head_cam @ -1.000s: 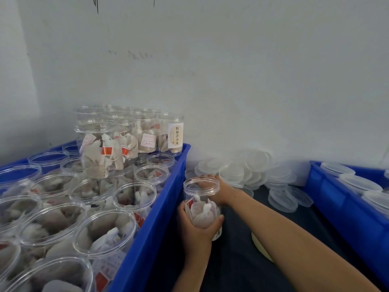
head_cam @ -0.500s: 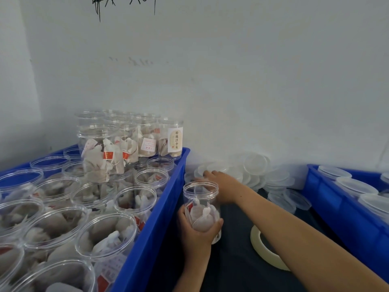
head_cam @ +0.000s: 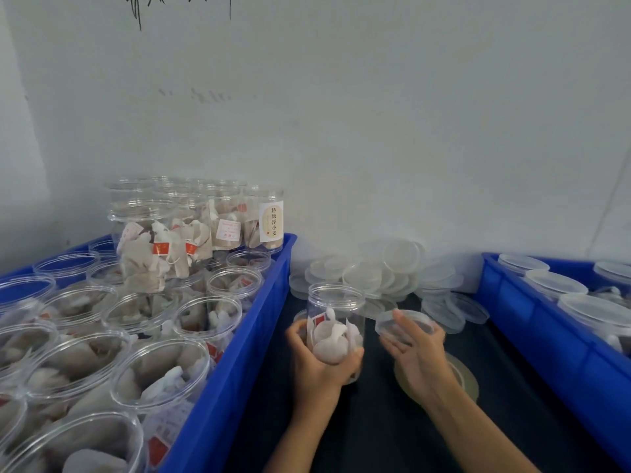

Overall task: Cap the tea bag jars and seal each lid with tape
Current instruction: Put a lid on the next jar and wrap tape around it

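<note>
I see the clear plastic cylindrical jar (head_cam: 336, 322) upright and uncapped between the two crates, its open rim a pale ring and its lower half packed with whitish tea bags, one showing a small red tag. My left hand (head_cam: 319, 365) is wrapped around its lower body from below, fingers curled against the wall, holding it above the dark work surface (head_cam: 375, 435). Just to the right, apart from the jar's mouth, my right hand (head_cam: 415, 353) holds a translucent round plastic lid (head_cam: 403, 325), fingers curled along its far rim and thumb against the near edge. Under that wrist lies a flat roll of pale clear tape (head_cam: 462, 377) on the surface. Behind the jar, against the white wall (head_cam: 375, 131), sits a loose heap of the same round translucent lids (head_cam: 375, 274). The blue plastic crate on the left (head_cam: 246, 336) is full of open jars of tea bags, with capped jars stacked at its back, one bearing a cream label. The blue plastic crate on the right (head_cam: 546, 332) holds jars with lids on.
</note>
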Available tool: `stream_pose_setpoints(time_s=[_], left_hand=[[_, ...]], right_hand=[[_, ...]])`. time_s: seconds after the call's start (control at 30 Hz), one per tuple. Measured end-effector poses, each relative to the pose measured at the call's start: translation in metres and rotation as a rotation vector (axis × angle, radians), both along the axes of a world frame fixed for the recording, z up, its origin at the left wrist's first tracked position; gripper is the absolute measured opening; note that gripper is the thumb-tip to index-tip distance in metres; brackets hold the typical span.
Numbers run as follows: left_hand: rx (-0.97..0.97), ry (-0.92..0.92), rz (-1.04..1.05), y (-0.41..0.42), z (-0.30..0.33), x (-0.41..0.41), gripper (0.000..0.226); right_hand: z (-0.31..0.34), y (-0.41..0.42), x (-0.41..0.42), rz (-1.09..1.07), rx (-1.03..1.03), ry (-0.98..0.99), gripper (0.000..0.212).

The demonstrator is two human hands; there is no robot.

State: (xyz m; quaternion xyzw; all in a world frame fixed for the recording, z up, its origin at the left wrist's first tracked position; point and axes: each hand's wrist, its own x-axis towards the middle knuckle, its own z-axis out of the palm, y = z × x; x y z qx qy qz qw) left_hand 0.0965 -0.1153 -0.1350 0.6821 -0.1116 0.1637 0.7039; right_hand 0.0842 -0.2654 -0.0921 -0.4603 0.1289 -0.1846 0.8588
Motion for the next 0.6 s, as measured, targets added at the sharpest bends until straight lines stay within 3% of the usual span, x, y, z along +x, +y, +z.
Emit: stream_pose_setpoints(time_s=[0.1,0.3,0.47,0.6], left_hand=[[0.101,-0.096,-0.071,-0.002,-0.001,-0.005,0.082],[0.325,-0.215,-0.194,-0.007,-0.005,-0.013,0.095],[0.363,-0.219,-0.205,-0.006,-0.002,-0.013,0.095],[0.287,-0.21,-0.204,-0.005,0.0,-0.012,0.092]], right_hand=[[-0.004,0.001,-0.018,0.099,0.159,-0.007,0.069],[0.001,-0.006,-0.035,0.148,0.462,-0.14,0.056],[-0.002,-0.007,-0.04,0.216,0.373,-0.148,0.044],[0.003,-0.009,-0.039,0.185,0.323,-0.162,0.05]])
